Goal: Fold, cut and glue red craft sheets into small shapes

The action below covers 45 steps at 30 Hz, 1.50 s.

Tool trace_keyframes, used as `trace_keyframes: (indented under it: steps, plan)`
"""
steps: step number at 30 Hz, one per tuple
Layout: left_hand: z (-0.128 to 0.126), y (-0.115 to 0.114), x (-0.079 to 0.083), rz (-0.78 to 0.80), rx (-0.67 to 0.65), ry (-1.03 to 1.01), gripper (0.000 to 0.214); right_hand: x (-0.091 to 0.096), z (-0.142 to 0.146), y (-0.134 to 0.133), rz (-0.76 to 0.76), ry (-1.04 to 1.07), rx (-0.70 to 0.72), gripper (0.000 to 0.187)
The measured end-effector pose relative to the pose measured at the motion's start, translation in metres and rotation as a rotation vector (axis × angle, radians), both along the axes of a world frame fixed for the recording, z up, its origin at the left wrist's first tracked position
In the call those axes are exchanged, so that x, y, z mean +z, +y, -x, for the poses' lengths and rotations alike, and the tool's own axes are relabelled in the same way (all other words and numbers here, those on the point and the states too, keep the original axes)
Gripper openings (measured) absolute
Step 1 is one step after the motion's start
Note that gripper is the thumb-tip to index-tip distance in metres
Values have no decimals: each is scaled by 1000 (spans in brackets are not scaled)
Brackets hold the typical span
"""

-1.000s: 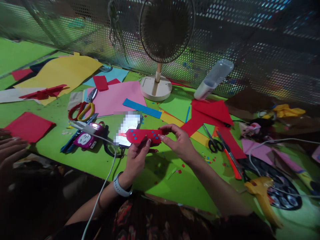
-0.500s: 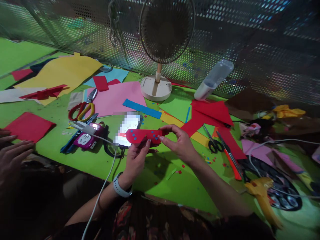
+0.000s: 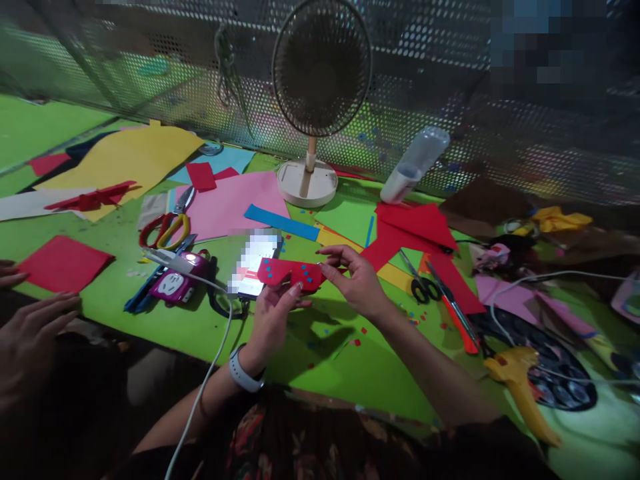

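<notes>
Red paper strip (image 3: pixel 293 273) dotted blue sits above the green table (image 3: pixel 150 320), left hand (image 3: pixel 273 317) pinching its near edge from below, right hand (image 3: pixel 357 283) pinching its right end, wrist bent.

Dim craft corner
A green table (image 3: pixel 150 313) meets a perforated metal screen (image 3: pixel 450 100); a small fan (image 3: pixel 320 73) stands against it.

Dim scene; light from above front; soft shadows under hands; edges dark, warped, blurred

No legible text anywhere.
</notes>
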<state>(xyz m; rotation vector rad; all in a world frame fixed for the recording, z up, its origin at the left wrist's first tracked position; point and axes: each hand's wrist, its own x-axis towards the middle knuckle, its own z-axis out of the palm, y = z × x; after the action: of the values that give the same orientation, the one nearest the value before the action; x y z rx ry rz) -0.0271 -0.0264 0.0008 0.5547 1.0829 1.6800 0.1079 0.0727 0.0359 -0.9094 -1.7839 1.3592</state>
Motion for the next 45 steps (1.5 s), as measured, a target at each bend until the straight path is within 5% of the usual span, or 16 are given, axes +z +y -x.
trace_keyframes:
  steps: [15, 30, 38, 45]
  plan:
    - [-15, 3, 12, -18, -64, 201, 38, 3, -28, -34, -202, -52, -103, 21]
    - [-39, 22, 26, 100, -193, -63, 35, 2, -68, -30, -240, -74, -235, 19]
    - [-44, 38, 16, 138, -187, -60, 33, -1, -77, -17, -419, -169, -369, 27]
    - [-49, 38, 8, 107, -251, -68, 33, -13, -66, -15, -507, -388, -332, 31]
